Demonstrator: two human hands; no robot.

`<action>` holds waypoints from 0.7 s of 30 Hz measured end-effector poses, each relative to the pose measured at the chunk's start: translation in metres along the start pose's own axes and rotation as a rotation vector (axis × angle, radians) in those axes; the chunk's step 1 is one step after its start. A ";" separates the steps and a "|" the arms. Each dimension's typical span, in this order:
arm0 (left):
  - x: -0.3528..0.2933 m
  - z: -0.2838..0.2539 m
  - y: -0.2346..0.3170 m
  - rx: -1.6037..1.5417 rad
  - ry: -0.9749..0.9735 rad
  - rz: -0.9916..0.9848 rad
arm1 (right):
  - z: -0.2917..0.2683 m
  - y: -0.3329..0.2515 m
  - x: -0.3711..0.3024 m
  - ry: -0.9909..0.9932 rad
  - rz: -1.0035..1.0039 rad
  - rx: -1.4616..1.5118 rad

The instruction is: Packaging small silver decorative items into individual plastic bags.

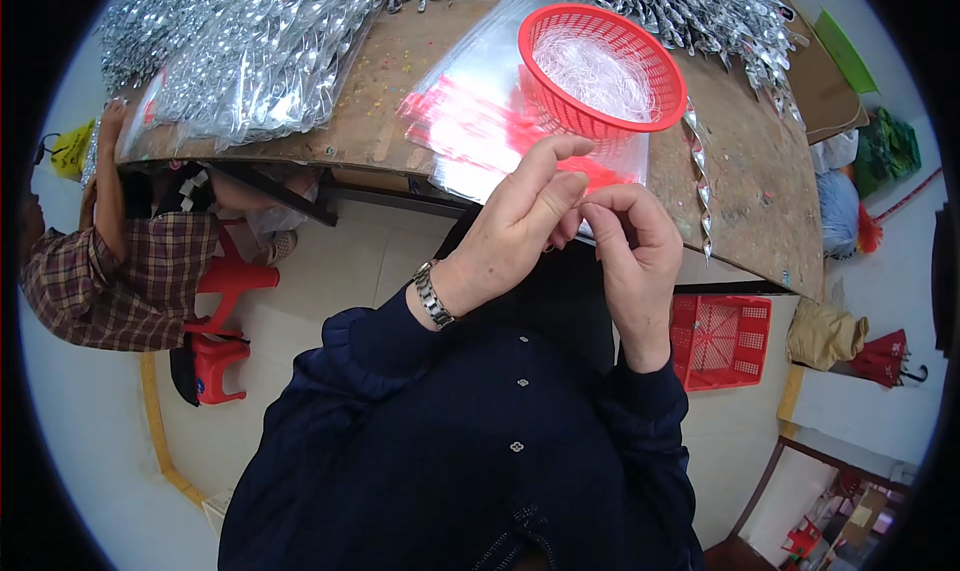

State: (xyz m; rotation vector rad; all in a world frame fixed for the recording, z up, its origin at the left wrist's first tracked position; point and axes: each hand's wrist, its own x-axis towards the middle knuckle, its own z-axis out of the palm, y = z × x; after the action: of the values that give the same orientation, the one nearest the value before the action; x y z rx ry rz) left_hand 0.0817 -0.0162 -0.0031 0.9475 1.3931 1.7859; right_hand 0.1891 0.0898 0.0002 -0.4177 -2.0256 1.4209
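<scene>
While the two hands meet just off the middle of the table's near edge, the left hand (515, 216) reaches out with its index finger extended and its thumb pointing toward the right hand (640, 251). The right hand pinches thumb and forefinger together, its tips next to the left fingertips. Whether either hand grips something I cannot tell; anything between the tips is too small to make out. A metal-band wristwatch (431, 295) circles the left wrist.

Past the hands, a round red plastic basket (622, 126) holds a tangle of fine clear threads (600, 71). It stands on a stack of transparent plastic bags (455, 121) with red areas, which reaches the near edge of the table (760, 186). To the basket's right, a single twisted silver strip (700, 171) lies with its lower end near that edge. Heaps of similar strips cover the left end (270, 61) and the far edge toward the right corner (690, 11). A red plastic crate (752, 341) sits on the floor below.
</scene>
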 end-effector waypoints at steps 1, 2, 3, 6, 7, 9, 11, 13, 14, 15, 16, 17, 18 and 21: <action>0.000 0.000 0.000 -0.019 -0.001 -0.013 | 0.000 0.000 0.000 0.000 0.000 0.001; 0.000 0.001 0.000 -0.037 -0.002 -0.025 | 0.000 0.000 0.001 0.015 0.012 0.025; 0.000 0.000 0.000 -0.037 -0.002 -0.024 | -0.001 0.000 0.001 0.030 0.024 0.049; 0.000 -0.002 0.000 -0.091 -0.031 -0.057 | -0.003 0.004 0.001 0.068 0.049 0.046; 0.001 -0.002 0.000 -0.096 -0.044 -0.083 | -0.003 0.002 0.001 0.069 0.049 0.044; 0.001 -0.003 0.000 -0.102 -0.059 -0.110 | -0.004 -0.002 0.002 0.081 0.106 0.166; 0.001 -0.002 0.001 -0.096 -0.057 -0.123 | -0.005 -0.004 0.002 0.076 0.116 0.210; 0.002 -0.002 0.002 -0.078 -0.049 -0.099 | -0.005 -0.006 0.003 0.069 0.125 0.255; 0.003 -0.002 0.003 -0.060 -0.040 -0.076 | -0.004 -0.007 0.003 0.078 0.123 0.259; 0.003 -0.002 0.003 -0.060 -0.040 -0.074 | -0.004 -0.007 0.003 0.087 0.120 0.263; 0.004 -0.002 0.004 -0.061 -0.006 -0.069 | -0.004 -0.007 0.003 0.086 0.118 0.263; 0.004 -0.002 0.005 -0.061 0.028 -0.063 | -0.004 -0.006 0.002 0.095 0.113 0.264; 0.005 -0.003 0.005 -0.061 0.028 -0.061 | -0.004 -0.005 0.002 0.104 0.108 0.265; 0.005 -0.004 0.003 -0.125 0.078 -0.097 | -0.002 -0.007 0.001 0.110 0.103 0.262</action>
State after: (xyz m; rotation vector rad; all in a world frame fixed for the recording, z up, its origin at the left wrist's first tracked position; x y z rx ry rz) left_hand 0.0750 -0.0143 0.0003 0.7400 1.3342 1.8304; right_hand 0.1904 0.0897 0.0073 -0.4799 -1.7236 1.6627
